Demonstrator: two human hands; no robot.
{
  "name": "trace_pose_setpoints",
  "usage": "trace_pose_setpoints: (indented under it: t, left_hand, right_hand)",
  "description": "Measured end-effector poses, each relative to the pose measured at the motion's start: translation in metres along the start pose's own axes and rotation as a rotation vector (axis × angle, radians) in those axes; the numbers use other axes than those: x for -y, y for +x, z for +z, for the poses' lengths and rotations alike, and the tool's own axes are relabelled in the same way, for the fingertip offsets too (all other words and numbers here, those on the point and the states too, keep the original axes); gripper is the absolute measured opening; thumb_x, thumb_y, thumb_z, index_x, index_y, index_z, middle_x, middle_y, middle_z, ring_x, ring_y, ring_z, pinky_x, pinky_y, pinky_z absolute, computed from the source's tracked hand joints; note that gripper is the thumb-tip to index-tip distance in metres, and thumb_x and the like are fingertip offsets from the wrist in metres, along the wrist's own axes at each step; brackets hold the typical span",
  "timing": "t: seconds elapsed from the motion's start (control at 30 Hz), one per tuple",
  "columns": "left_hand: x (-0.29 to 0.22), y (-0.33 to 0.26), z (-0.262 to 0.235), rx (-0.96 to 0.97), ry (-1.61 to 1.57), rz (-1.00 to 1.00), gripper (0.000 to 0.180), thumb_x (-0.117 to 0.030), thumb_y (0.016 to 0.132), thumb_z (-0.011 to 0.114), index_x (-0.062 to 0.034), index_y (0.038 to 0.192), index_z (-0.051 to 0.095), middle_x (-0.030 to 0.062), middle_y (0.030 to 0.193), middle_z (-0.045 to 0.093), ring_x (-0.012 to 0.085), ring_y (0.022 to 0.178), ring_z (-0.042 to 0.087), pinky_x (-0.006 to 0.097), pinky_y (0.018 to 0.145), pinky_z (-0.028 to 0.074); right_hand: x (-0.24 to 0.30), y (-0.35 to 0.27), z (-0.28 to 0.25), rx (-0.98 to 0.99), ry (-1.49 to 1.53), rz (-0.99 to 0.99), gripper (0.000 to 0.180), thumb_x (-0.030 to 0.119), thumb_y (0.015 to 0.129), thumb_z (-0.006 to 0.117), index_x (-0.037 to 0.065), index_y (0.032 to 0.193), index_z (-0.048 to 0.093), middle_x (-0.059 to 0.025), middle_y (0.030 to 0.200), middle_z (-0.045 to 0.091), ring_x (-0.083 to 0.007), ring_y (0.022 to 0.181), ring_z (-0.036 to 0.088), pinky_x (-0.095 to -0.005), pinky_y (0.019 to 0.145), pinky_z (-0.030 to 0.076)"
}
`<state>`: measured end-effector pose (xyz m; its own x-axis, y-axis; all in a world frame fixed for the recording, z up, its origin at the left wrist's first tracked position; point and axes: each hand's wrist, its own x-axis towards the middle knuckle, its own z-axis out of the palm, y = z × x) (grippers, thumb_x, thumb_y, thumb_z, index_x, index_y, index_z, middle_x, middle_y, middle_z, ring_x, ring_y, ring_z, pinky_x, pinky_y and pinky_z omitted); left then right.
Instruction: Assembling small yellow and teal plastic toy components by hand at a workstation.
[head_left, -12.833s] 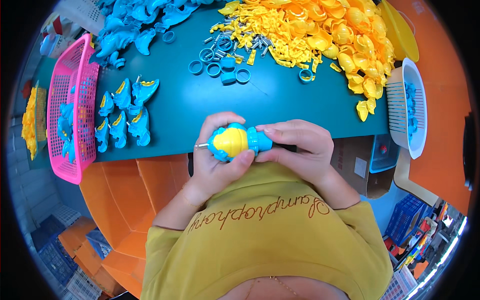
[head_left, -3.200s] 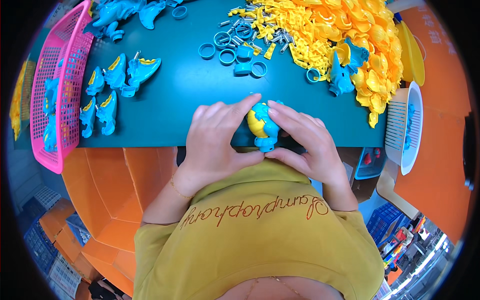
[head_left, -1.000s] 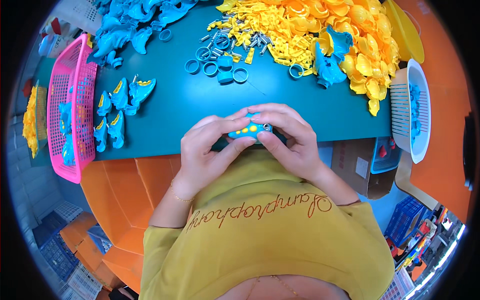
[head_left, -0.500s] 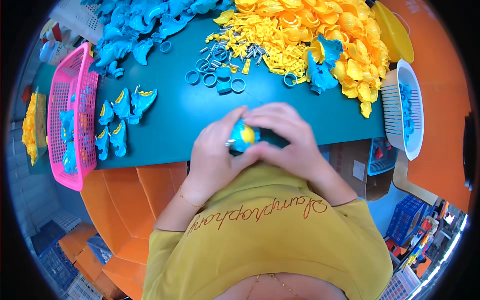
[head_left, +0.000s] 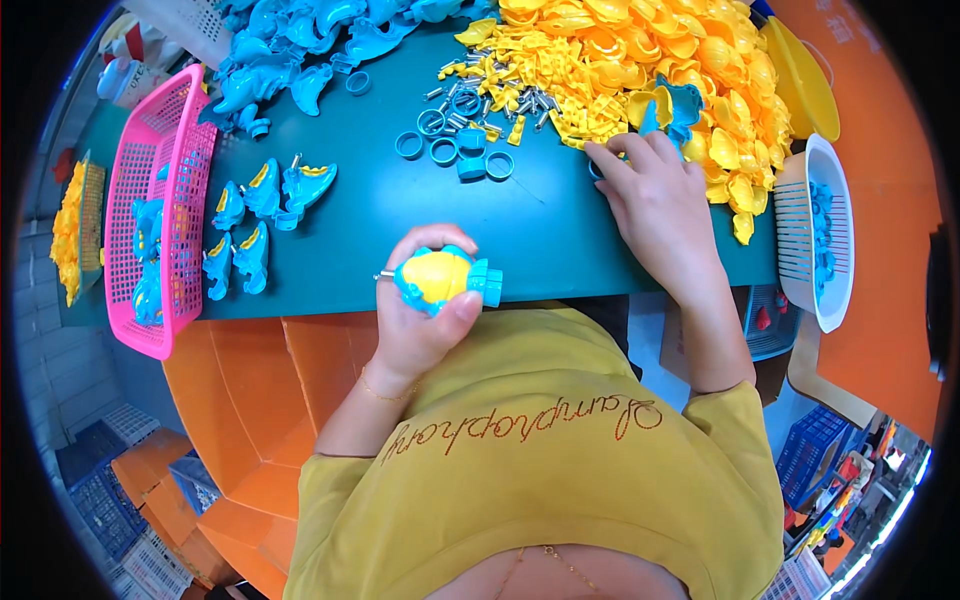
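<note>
Left hand (head_left: pixel 420 315) was closed around a blue-and-yellow toy (head_left: pixel 442 278), thumb pressed on its near side, fingers curled over the top, holding it just above the near edge of the teal table (head_left: pixel 540 235). A thin metal pin stuck out of the toy's left end. Right hand (head_left: pixel 655 205) was reaching out flat over the table, fingers loosely spread, fingertips at the edge of the yellow parts heap (head_left: pixel 640 60), touching a blue shell piece (head_left: pixel 672 105) there; can't tell if it pinched anything. Blue rings (head_left: pixel 455 150) lay between the two hands, farther out. Finished toys (head_left: pixel 255 225) sat in a cluster left of the held toy, beside the pink basket (head_left: pixel 165 190). White basket (head_left: pixel 815 235) sat at the right table end.
</note>
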<state>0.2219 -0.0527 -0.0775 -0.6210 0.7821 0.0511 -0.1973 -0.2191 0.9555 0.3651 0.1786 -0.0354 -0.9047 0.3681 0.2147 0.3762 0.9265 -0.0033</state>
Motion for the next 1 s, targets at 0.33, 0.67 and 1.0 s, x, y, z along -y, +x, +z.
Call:
trace_pose_setpoints:
  t: [0.33,0.67,1.0]
  left_hand:
    - [0.017,-0.002,-0.003,0.157,0.131,0.358,0.066,-0.015,0.075,0.090,-0.0052,0.125,0.050,0.0102,0.111,0.061,0.0178,0.096,0.063,0.032,0.084,0.054]
    - [0.011,-0.008,0.002,0.146,0.239,0.339,0.065,-0.028,0.078,0.087,-0.0072,0.124,0.046,0.0123,0.102,0.059,0.0194,0.089,0.059,0.032,0.076,0.050]
    - [0.011,-0.006,0.005,0.203,0.114,0.281,0.060,-0.016,0.077,0.090,-0.0058,0.123,0.052,0.0090,0.106,0.062,0.0150,0.090,0.065,0.029,0.077,0.054]
  right_hand:
    - [0.052,-0.034,0.000,-0.105,1.196,-0.150,0.044,0.004,0.080,0.086,0.002,0.122,0.073,-0.0123,0.118,0.076,-0.0272,0.108,0.072,-0.0375,0.092,0.055]
    - [0.056,-0.037,0.001,-0.191,1.202,-0.196,0.044,0.000,0.077,0.088,0.003,0.119,0.076,-0.0138,0.117,0.077,-0.0266,0.102,0.074,-0.0358,0.085,0.056]
    - [0.056,-0.039,0.008,-0.231,1.302,-0.216,0.039,0.001,0.076,0.088,0.003,0.114,0.078,-0.0134,0.115,0.077,-0.0251,0.097,0.074,-0.0339,0.081,0.057]
